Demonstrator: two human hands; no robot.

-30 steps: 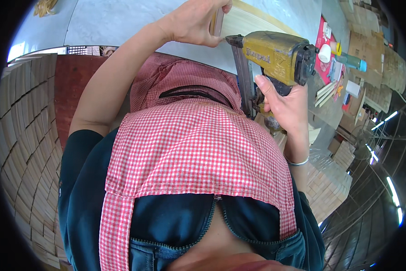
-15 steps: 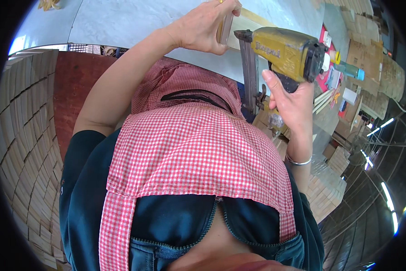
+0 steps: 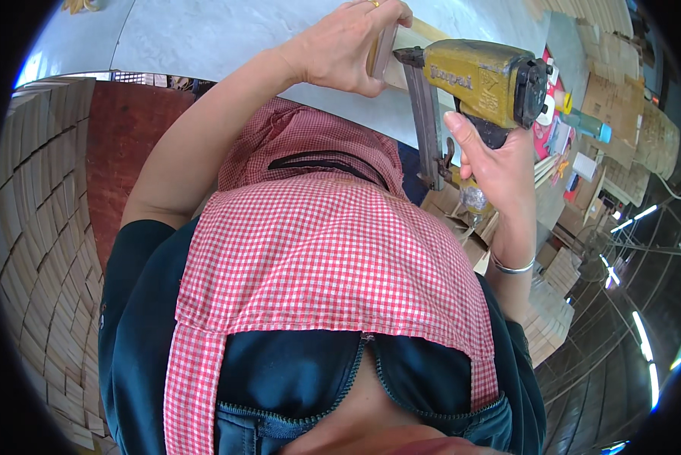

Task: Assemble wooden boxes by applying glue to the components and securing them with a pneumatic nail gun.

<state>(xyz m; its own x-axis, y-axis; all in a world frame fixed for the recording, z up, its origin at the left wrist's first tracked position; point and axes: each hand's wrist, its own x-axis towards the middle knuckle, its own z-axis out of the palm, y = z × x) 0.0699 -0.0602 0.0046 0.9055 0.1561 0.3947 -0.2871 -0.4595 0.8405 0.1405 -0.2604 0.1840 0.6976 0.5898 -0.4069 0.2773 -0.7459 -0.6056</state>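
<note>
Hand (image 3: pixel 500 167) on my right: wrapped round the grip of one yellow nail gun (image 3: pixel 477 82), one bracelet (image 3: pixel 513 267) at its wrist. My left hand (image 3: pixel 346 50) pinches one wooden piece (image 3: pixel 386 58) over the table (image 3: pixel 204 38), just left of the gun's nose; I can't tell whether they touch. Farther right, I count one blue-capped bottle (image 3: pixel 585 122).

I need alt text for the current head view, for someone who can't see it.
Seen from above, the right hand holds a yellow nail gun, its nose close to a wooden piece that the left hand grips over a pale tabletop. A red-and-white checked apron fills the middle; stacked boards stand at left.
</note>
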